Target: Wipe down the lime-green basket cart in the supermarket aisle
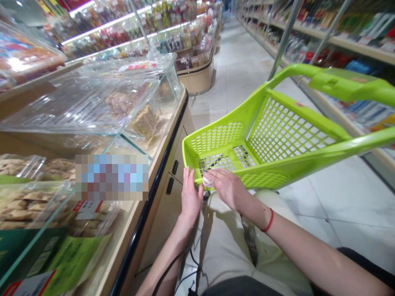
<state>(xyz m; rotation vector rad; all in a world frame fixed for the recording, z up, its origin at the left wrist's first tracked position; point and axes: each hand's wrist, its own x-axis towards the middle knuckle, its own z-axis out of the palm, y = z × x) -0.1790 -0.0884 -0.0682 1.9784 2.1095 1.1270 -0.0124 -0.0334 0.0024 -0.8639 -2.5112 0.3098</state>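
A bright green shopping cart [311, 158] with a lattice basket stands in front of my knees, its narrow end toward the counter. My left hand [191, 195] rests against the outer corner of that end, fingers stretched upward along the rim and holding nothing. Against the near rim, my right hand [228, 187] is closed over a crumpled white wad [208, 180], which looks like a tissue or cloth. The fingers partly hide it. A red cord circles my right wrist. Inside the basket I see only its lattice floor.
On the left runs a display counter [163, 164] with a black edge, glass dividers and clear lids [77, 105] over packaged snacks. Stocked shelves [348, 39] line the right side. A tiled aisle [230, 61] stretches ahead. Black cables [168, 269] hang by my left forearm.
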